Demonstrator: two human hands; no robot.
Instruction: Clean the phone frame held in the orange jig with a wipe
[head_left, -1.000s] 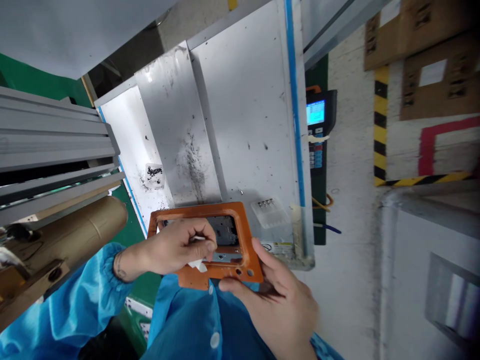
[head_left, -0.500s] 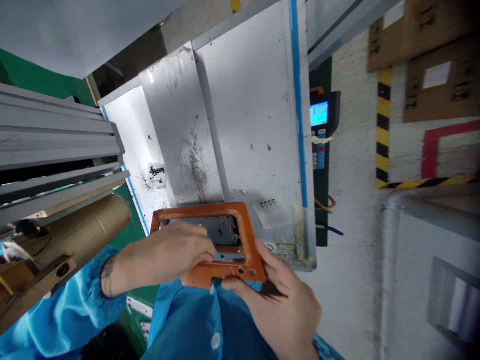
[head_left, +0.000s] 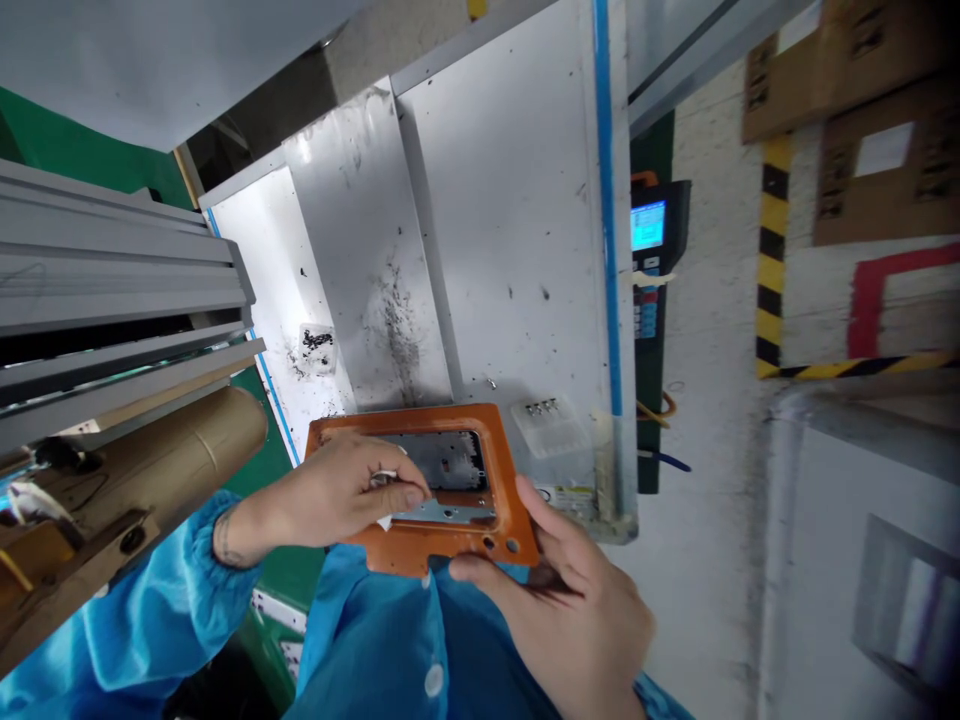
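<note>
Pinching a white wipe (head_left: 385,500) in left hand (head_left: 341,495), right hand (head_left: 574,600) grip clasping orange frame (head_left: 501,490) corner

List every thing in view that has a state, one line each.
orange frame: held at its near edge, a dark metal part seated in its opening.
left hand: fingers pinched on a small white piece over the part.
right hand: gripping the frame's corner.
handheld terminal: screen lit.

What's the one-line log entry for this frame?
left hand: pinching white wipe on dark part | right hand: holding orange frame
</note>
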